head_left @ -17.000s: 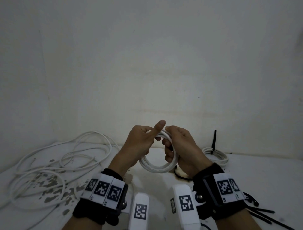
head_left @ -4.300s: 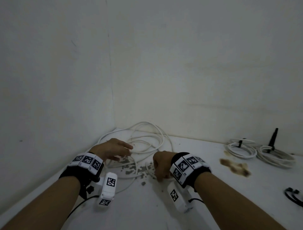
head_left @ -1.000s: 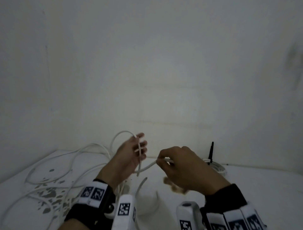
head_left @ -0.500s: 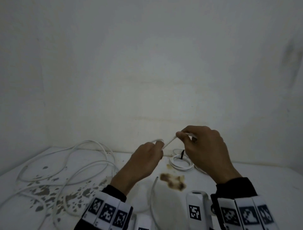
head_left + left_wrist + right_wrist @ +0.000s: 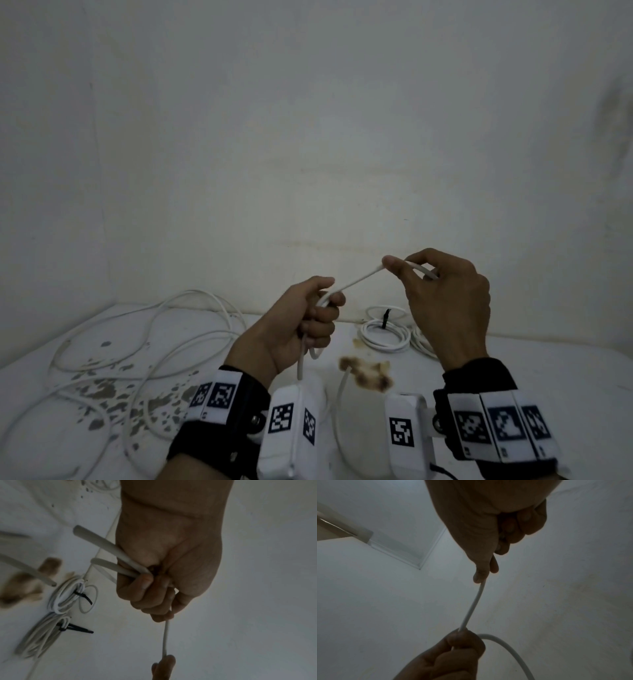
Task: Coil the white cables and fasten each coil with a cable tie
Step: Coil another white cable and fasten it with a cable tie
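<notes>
Both hands raised above the desk (image 5: 513,370). Left hand (image 5: 301,329) fisted around thin white round cable (image 5: 359,281); right hand (image 5: 445,301) pinches it between thumb and fingers (image 5: 394,265), higher. Cable taut between fingers.

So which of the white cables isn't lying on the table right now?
The cable stretched between the left hand and right hand. Two tied coils and the loose tangle lie on the table.

Each wrist wears a black strap (image 5: 219,435) carrying white tiles printed with black square codes. A white camera box (image 5: 291,431) with the same codes sits beside each strap. A thin black lead (image 5: 443,472) leaves the right box.
</notes>
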### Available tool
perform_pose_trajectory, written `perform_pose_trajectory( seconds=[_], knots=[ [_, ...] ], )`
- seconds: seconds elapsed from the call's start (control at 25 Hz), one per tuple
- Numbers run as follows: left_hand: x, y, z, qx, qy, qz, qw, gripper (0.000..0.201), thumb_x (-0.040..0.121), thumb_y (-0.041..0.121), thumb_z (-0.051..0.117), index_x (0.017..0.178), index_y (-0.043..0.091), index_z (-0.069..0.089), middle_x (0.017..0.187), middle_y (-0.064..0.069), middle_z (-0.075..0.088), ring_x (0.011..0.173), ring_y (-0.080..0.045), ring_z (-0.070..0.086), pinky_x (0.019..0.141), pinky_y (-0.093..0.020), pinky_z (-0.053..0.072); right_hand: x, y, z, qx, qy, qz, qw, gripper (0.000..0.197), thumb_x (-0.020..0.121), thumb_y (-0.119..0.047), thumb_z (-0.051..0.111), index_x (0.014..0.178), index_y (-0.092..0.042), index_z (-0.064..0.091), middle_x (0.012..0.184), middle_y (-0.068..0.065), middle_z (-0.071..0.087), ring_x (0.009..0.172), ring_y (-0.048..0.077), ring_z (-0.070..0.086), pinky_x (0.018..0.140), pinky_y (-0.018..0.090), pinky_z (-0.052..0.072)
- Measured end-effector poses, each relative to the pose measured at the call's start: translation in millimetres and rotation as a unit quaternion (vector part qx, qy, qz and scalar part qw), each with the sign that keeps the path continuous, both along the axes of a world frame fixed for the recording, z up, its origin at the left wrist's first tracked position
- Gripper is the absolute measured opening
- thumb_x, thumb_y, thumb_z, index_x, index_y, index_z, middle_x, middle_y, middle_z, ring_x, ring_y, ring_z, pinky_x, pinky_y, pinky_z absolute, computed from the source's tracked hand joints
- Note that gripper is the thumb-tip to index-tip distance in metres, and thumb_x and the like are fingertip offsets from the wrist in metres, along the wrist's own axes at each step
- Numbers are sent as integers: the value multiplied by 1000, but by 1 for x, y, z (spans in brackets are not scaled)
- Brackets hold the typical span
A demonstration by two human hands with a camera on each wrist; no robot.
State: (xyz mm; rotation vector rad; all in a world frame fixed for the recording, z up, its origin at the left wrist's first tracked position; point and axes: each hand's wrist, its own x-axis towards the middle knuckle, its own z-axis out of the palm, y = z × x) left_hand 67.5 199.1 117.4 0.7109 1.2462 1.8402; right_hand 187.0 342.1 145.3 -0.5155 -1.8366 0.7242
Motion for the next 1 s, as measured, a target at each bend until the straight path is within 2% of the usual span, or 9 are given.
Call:
perform_pose_trajectory(
  seconds=[0.08,0.2,0.32,0.4,0.56,0.64,0.72,0.84,1.0],
  knots=[
    [-1,5,-2,-9,18,3,1000,39,95,35,41,58,22,39,44,10,20,29,-4,17,34,-17,15,-2,2,-2,-10,10,-4,1000,40,76,-63,74,78,-23,73,55,-7,58,60,15,58,55,27,37],
    [1,13,-2,-41,71,86,993,45,96,36,43,55,26,28,45,9,16,34,-8,13,37,-21,16,-4,5,-4,0,9,1,1000,39,77,-63,72,74,-25,71,51,-9,54,53,10,55,53,26,35],
    [-7,5,-7,-7,16,146,989,48,93,36,52,56,27,23,45,9,13,33,-8,10,37,-20,11,-6,10,-6,30,-65,78,994,35,85,-58,66,72,-27,68,42,-8,48,42,6,46,49,25,36],
    [-17,-4,-9,36,-45,167,984,51,94,37,55,56,27,22,42,10,12,30,-8,10,38,-19,8,-3,14,-5,-1,-121,190,974,29,93,-49,60,79,-26,71,46,-9,44,44,6,42,49,24,34],
    [-25,-17,-7,103,-95,120,983,53,91,41,54,51,26,24,44,9,5,33,-8,4,33,-17,10,6,13,0,-182,-151,389,890,29,104,-29,49,103,-12,73,58,1,33,45,14,29,40,25,36],
    [-21,-20,-4,119,-88,83,986,50,86,47,54,53,27,22,48,9,3,37,-9,1,33,-17,10,0,11,-3,-214,-99,378,895,30,104,-27,50,104,-6,72,55,2,25,44,14,20,39,21,26],
    [-14,-19,-1,125,-74,52,988,48,84,50,53,59,28,17,48,9,2,37,-9,0,33,-17,9,-13,9,-11,-208,-27,303,930,30,102,-28,54,98,-7,75,51,0,22,43,13,15,44,22,18],
    [-11,-20,6,150,-80,28,985,47,86,49,50,59,28,17,47,10,2,36,-10,0,34,-17,7,-30,-2,-29,-181,-6,235,955,29,100,-34,57,91,-14,75,39,-13,28,34,6,23,45,22,25],
    [-18,-26,10,209,-118,62,969,45,86,37,49,50,28,24,47,10,2,36,-12,1,30,-18,10,-35,-9,-44,-275,-110,303,906,42,100,-47,53,95,-10,72,46,-3,30,36,13,25,41,22,31]
  ],
)
